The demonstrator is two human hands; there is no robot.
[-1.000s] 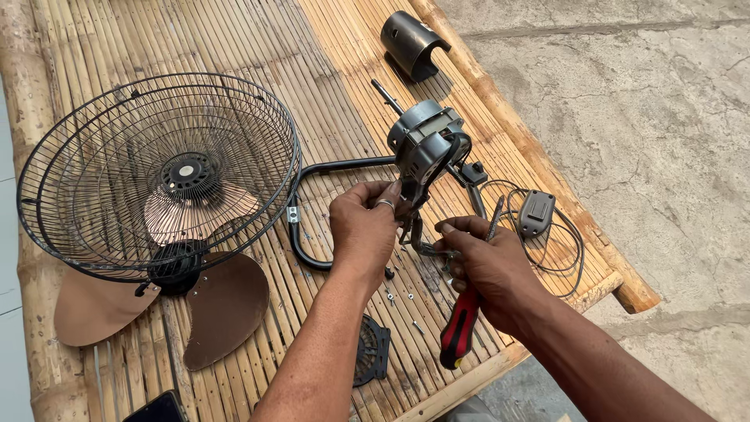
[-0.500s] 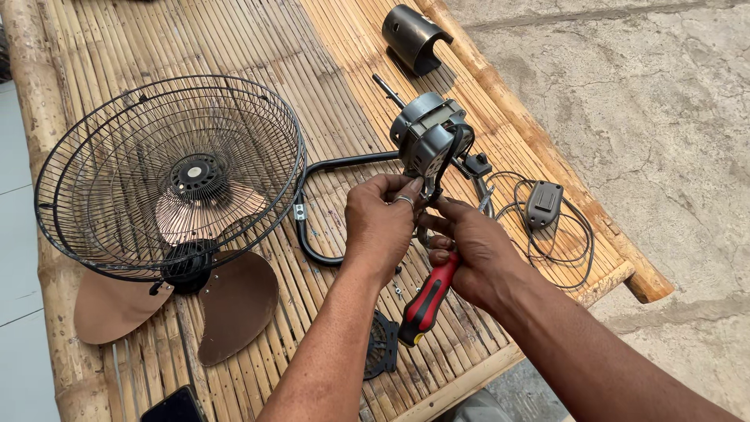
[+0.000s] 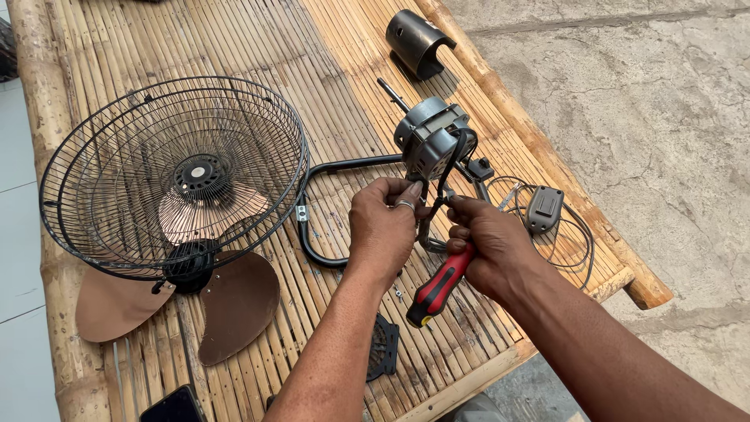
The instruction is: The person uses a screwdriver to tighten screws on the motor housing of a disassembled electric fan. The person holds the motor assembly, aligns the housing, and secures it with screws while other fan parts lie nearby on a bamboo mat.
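Left hand pinches black wiring beneath the fan motor; right hand grips a red-handled screwdriver, fingertips also on the wiring. Step: wiring work at the motor, which demands fine fingertip control.

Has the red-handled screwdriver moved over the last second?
Yes. The red-handled screwdriver in the right hand has swung up toward the fan motor, away from the bench edge.
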